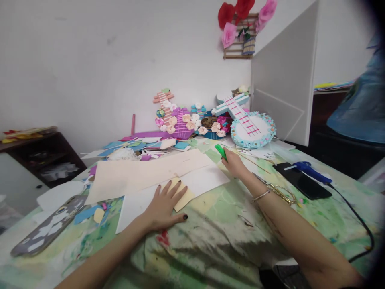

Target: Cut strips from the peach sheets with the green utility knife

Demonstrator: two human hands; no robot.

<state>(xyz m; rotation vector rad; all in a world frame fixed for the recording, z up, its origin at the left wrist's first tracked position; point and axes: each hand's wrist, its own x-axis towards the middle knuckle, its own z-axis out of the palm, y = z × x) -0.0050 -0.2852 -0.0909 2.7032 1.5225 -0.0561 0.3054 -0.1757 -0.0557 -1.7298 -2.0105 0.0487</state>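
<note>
My left hand (165, 204) lies flat with fingers spread, pressing on a small pale-yellow piece of paper (185, 200) and the white sheet (132, 210) beneath it. A long cream sheet (120, 176) lies across the white one, just beyond my fingertips. My right hand (234, 162) is closed around a bright green tool (220, 151) that looks like a utility knife, held above the table by the right end of the sheets. Its blade end cannot be made out. Gold-handled scissors (279, 192) lie partly behind my right forearm.
A black phone (303, 180) with a blue glue gun (313, 171) on it lies at right, its cord trailing forward. A patterned phone case (49, 226) is at left. Paper scraps (144, 146) and a decorated blue craft instrument (252, 128) stand at the back near a white panel (284, 80).
</note>
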